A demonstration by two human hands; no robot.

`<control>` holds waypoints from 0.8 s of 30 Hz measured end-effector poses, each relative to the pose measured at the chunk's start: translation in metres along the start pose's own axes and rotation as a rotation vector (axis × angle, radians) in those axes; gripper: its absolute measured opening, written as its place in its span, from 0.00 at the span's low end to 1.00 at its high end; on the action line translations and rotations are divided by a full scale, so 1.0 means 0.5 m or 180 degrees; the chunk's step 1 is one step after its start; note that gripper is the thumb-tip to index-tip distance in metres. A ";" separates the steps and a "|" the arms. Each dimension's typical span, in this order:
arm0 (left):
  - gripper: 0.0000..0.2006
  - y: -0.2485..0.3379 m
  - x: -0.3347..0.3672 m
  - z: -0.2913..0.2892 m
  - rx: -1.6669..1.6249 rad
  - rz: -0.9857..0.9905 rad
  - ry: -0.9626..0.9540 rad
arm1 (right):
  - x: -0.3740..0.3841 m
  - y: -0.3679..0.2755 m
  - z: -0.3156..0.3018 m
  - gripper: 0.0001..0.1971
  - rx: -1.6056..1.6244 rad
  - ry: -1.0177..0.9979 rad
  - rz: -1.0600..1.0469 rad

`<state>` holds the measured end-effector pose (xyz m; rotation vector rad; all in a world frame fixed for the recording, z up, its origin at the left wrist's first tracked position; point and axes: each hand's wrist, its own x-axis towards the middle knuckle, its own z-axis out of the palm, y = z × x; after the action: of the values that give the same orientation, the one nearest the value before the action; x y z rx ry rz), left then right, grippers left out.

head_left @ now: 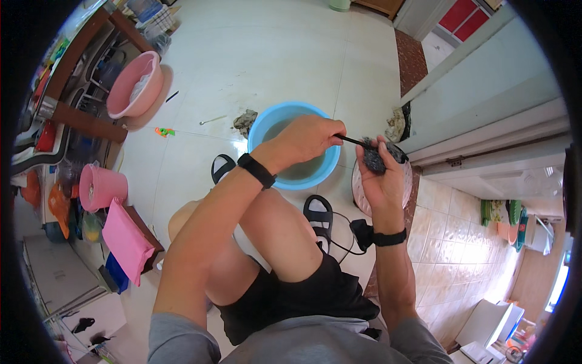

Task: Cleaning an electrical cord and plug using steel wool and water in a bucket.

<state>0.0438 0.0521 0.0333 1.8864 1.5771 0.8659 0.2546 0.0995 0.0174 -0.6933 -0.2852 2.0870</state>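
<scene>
In the head view, a light-blue basin (306, 183) of murky water stands on the tiled floor (291, 54), a crumpled grey rag (245, 122) just beside it. Farther left are a pink basin (156, 82) and a pink bucket (104, 189). The left hand (309, 138) pinches a thin, straight black rod (351, 141), which reaches right to a mottled dark-grey scrubber (374, 162), cupped and partly hidden by the right hand's (385, 183) curled fingers.

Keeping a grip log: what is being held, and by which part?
Left hand pinches a thin black stick by one end; right hand holds a dark grey clump by its sides. Whether they join is unclear.
</scene>
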 end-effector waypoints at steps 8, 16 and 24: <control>0.07 -0.121 -0.055 -0.039 0.1238 -0.0152 0.0175 | -0.038 -0.109 -0.073 0.10 -0.0148 0.0315 -0.0833; 0.09 -0.081 -0.057 -0.055 0.0583 -0.0333 0.0095 | -0.016 -0.150 -0.137 0.08 -0.0077 0.0433 -0.0960; 0.09 -0.045 -0.060 -0.100 -0.1394 -0.1376 -0.0143 | 0.018 -0.143 -0.170 0.06 0.0059 0.0382 -0.0707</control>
<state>-0.0118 0.0262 0.0454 1.1963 1.5338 0.8755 0.3482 0.1433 -0.0237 -0.7383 -0.2628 1.8279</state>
